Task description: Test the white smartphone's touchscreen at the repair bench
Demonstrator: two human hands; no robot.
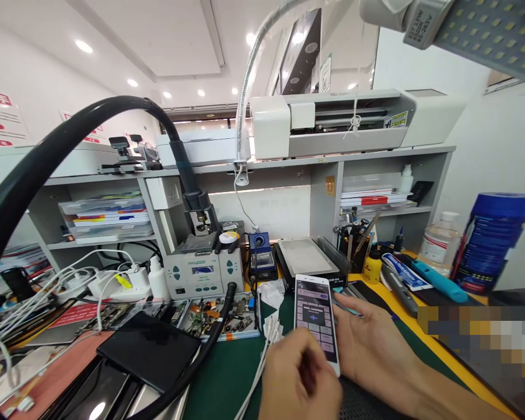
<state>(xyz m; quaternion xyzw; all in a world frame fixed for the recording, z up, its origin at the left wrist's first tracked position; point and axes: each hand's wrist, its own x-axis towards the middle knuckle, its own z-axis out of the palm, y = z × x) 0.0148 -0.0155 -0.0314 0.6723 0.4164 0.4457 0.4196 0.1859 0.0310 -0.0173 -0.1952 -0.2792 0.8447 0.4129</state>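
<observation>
A white smartphone stands tilted up, its lit screen facing me and showing a dark pop-up with a plus sign. My right hand grips it along its right edge, with the thumb side up. In front of the phone's lower part is my left hand, its fingers curled in and slightly blurred. It covers the lower left of the screen; what its fingertips hold, if anything, is hidden. Just left of that hand runs a bundle of white cables, with crumpled white tissue behind.
A green mat covers the bench. Left are a tray of small parts, a black panel and a rework station. A thick black hose arches across the left. Tools, a bottle and a blue roll stand right.
</observation>
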